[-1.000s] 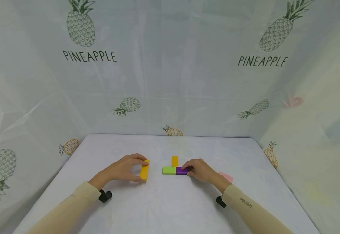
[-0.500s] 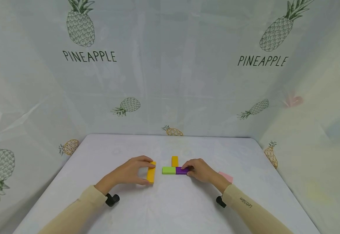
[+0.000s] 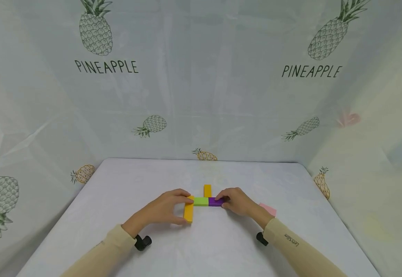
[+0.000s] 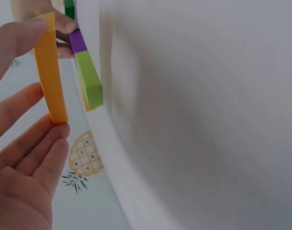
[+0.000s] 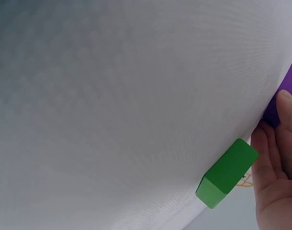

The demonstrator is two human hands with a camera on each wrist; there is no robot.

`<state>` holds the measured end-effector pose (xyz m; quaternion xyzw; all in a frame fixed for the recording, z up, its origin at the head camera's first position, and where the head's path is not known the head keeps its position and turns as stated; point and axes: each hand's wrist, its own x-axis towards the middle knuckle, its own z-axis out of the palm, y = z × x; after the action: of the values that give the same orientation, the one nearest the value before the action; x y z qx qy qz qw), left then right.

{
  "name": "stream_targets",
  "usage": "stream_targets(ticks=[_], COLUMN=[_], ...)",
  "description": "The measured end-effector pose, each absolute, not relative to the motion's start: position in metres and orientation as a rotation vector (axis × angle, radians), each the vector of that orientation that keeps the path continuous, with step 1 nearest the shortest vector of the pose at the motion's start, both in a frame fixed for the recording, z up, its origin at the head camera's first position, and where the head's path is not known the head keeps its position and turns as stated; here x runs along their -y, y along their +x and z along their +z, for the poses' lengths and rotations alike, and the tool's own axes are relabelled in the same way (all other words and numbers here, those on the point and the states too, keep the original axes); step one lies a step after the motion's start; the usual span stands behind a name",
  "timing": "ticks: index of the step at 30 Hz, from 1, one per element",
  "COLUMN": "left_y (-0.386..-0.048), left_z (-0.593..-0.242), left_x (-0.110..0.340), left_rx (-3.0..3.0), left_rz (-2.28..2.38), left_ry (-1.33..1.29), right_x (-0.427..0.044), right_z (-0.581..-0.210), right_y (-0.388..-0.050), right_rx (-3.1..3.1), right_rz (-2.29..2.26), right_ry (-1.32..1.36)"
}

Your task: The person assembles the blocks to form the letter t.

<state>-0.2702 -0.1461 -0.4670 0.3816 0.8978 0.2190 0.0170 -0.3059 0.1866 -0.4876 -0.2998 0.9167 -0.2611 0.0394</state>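
Reading from the left of the head view, we record a pale sleeve (image 3: 100,256) rising from the lower edge, a black wrist camera (image 3: 143,242) beneath its cuff. The left hand (image 3: 163,209), left of centre, pinches a yellow block (image 3: 188,211) by its two ends between thumb and fingers. The left wrist view shows that block clear of the table (image 3: 221,250). In the head view its upper end overlaps the left end of a light green block (image 3: 201,201); we cannot tell whether the two touch.

At lower centre, the light green block lies end to end with a purple block (image 3: 215,202), touching it. A second yellow block (image 3: 207,191) sits just above this row, near the seam. The right hand (image 3: 237,202), right of centre, pinches the right end of the purple block between thumb and fingers.

In the right wrist view, a dark green block (image 5: 227,172) lies on the table, lower right of centre, near the right hand. Further right in the head view we note a pink piece (image 3: 268,209), partly hidden by the forearm. A pineapple-print cloth (image 3: 201,84) hangs behind the table, filling the upper frame.
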Motion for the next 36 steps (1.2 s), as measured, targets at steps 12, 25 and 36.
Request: stream_targets(ticks=[12, 25, 36], left_y=[-0.257, -0.248, -0.245], left_z=[-0.464, -0.484, -0.490], left_x=[0.124, 0.100, 0.089], left_rx=[-2.758, -2.783, -2.786], left_rz=[0.659, 0.642, 0.621], left_ry=[1.144, 1.153, 1.163], right_x=[-0.186, -0.186, -0.187], right_z=[-0.487, -0.485, -0.486], right_y=[-0.306, -0.304, -0.305], right_rx=[-2.806, -2.804, -2.814], right_rz=[-0.798, -0.807, -0.800], right_ry=[-0.916, -0.942, -0.938])
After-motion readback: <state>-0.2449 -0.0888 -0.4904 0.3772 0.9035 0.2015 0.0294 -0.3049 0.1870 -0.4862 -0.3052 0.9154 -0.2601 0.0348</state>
